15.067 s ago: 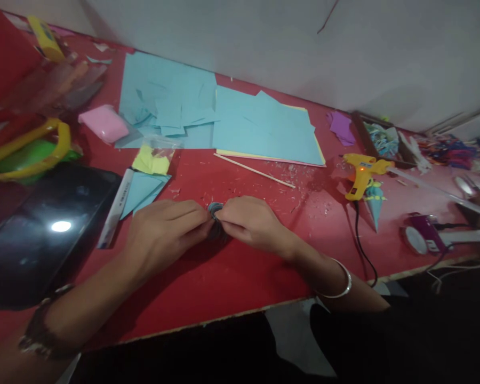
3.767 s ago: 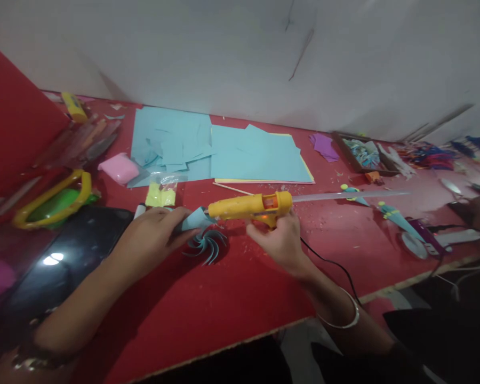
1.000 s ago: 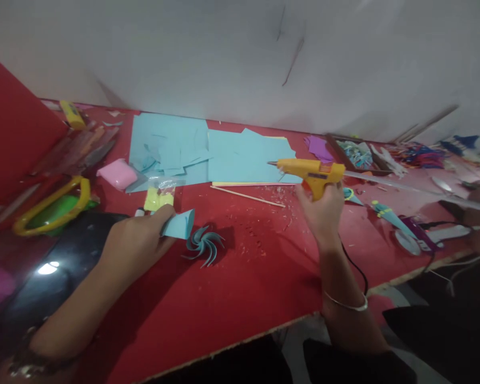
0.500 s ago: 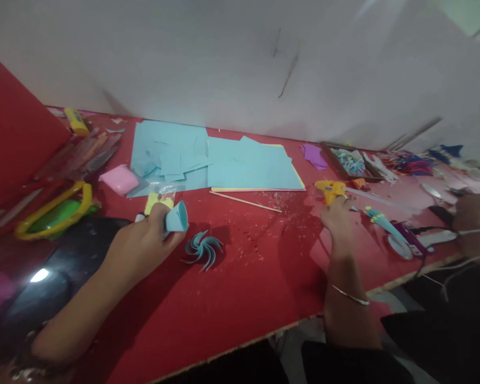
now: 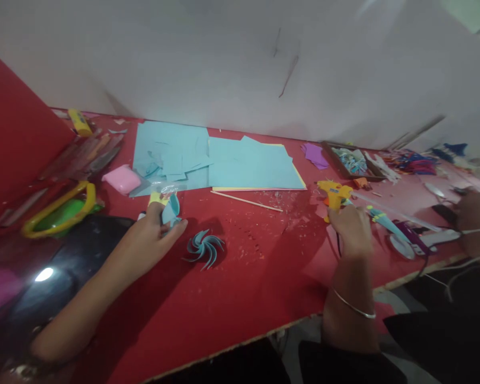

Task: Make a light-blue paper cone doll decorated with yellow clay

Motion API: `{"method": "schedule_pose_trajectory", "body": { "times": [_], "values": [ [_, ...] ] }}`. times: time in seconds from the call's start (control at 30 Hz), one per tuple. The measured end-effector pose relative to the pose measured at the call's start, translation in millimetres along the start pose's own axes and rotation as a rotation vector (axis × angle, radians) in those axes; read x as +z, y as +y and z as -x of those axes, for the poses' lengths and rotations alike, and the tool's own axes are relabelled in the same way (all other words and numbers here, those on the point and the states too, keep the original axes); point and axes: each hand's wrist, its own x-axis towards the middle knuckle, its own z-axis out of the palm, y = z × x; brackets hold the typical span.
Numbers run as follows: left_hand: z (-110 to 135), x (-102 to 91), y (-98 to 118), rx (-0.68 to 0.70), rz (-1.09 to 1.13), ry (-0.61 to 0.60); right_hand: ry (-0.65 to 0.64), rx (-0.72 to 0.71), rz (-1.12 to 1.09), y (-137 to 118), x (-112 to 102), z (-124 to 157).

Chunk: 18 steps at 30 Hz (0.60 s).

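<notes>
My left hand (image 5: 158,224) is closed around a rolled light-blue paper cone (image 5: 170,211), its wide end upward. Just right of that hand a blue paper swirl (image 5: 205,248) with several curved petals lies on the red table. My right hand (image 5: 350,226) is closed at the handle of a yellow glue gun (image 5: 334,192), whose nozzle points left. A clear glue stick (image 5: 388,207) extends from the back of the gun. The fingers of my right hand are partly hidden behind the back of the hand.
Blue paper sheets (image 5: 250,162) and a thin wooden stick (image 5: 248,201) lie ahead. Left are a pink packet (image 5: 122,179) and a yellow-rimmed green container (image 5: 60,210). Right are purple paper pieces (image 5: 315,155), a box of scraps (image 5: 354,160) and another person's hand (image 5: 476,213).
My right hand has shifted right and closed around the glue gun's handle; the gun has tilted slightly. My left hand has turned, tipping the cone more upright.
</notes>
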Motion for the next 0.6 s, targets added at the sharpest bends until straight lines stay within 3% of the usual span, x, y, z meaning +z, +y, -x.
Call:
{"method": "schedule_pose_trajectory", "body": {
  "times": [0.1,0.2,0.33,0.4,0.53,0.6],
  "values": [
    [-1,-0.7,-1,-0.014,-0.016,0.019,-0.001,0.039,0.102,-5,-11,7],
    [-2,0.7,-3,-0.001,-0.011,0.017,0.061,-0.018,0.094,-13,-25,14],
    [-2,0.7,-4,-0.016,-0.098,0.012,0.026,-0.197,0.058,-34,-49,27],
    [-1,-1.2,-3,-0.039,-0.124,-0.027,-0.116,-0.335,-0.091,-54,-63,35],
    [-1,-4.9,0,-0.076,-0.141,-0.067,-0.556,-0.921,-0.510,-101,-86,52],
    [-1,-5.6,1,-0.096,-0.151,-0.073,-0.711,-1.097,-0.610,-120,-93,58]
  ]
}}
